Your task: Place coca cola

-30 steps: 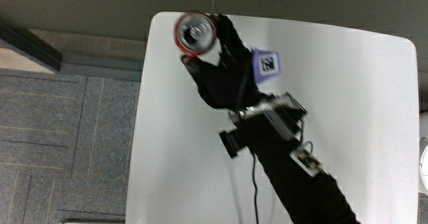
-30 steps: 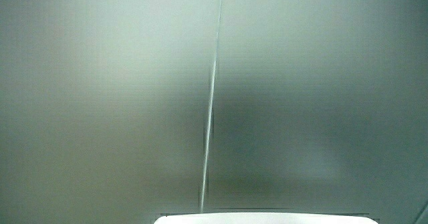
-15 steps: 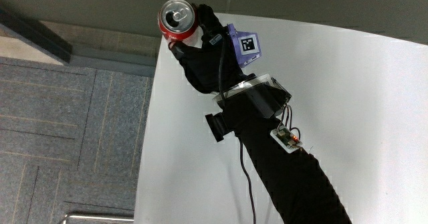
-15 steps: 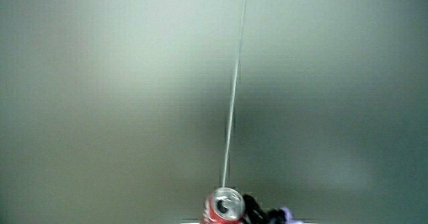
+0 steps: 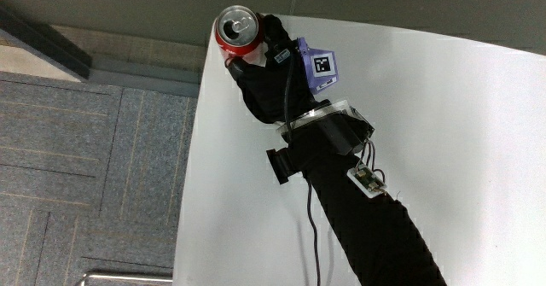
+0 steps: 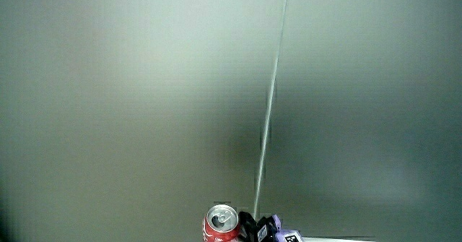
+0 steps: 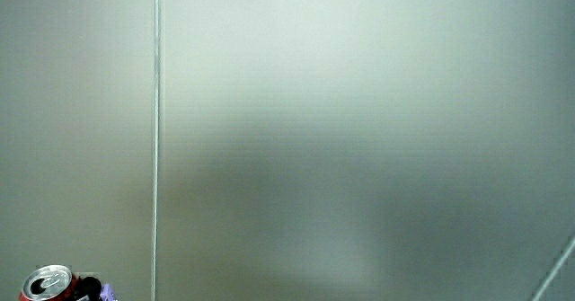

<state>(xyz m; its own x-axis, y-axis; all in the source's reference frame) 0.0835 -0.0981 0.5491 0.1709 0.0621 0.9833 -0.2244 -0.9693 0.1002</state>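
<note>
While side views cut it off, the hands [image 5: 271, 79] grip the cola can [image 5: 236, 32] at the table [image 5: 444, 124] corner.

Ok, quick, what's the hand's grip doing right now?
Hand: closed on the Coca-Cola can, at the table's corner.

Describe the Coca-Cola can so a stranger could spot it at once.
Start at the white table and follow the black-gloved hand to the table's corner farthest from the person. The Coca-Cola can is in its grasp there: red, with a silver top, the only can in sight.

Red can [image 5: 235, 28], silver top; black glove [image 5: 271, 90]; white table [image 5: 444, 132].
</note>
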